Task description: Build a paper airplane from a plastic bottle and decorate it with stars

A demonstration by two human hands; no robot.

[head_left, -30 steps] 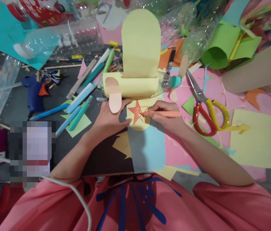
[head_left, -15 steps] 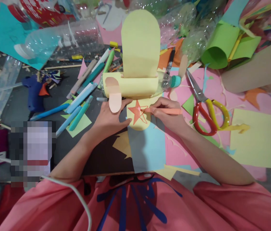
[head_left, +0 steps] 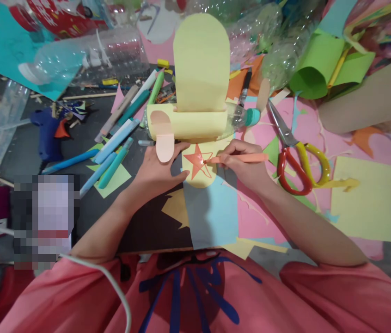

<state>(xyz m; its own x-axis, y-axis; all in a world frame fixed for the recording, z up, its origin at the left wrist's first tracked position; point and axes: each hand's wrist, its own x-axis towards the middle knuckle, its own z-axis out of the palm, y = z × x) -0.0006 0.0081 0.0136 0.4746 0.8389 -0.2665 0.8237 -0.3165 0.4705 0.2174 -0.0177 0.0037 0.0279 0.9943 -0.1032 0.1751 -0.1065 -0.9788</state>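
Observation:
A plastic bottle wrapped in yellow paper (head_left: 190, 122) lies across the table's middle, with a tall rounded yellow flap (head_left: 200, 60) behind it and a pink paper tab (head_left: 164, 145) hanging in front. Its lower yellow flap carries an orange star (head_left: 197, 162). My right hand (head_left: 246, 164) pinches an orange marker (head_left: 242, 158) with the tip on the star's right side. Flat on the flap's left edge lies my left hand (head_left: 157, 171), fingers spread beside the star, pressing the paper down.
Scissors with red and yellow handles (head_left: 297, 157) lie right of my hand. Several markers (head_left: 119, 134) and a blue glue gun (head_left: 48, 132) are at the left. Clear bottles (head_left: 88, 58), green rolled paper (head_left: 315, 62) and coloured scraps crowd the back. A yellow sheet (head_left: 369, 199) sits at the right.
The marker's tip has slid a little within the star and its barrel has swung slightly rightward. My left hand stays put on the paper.

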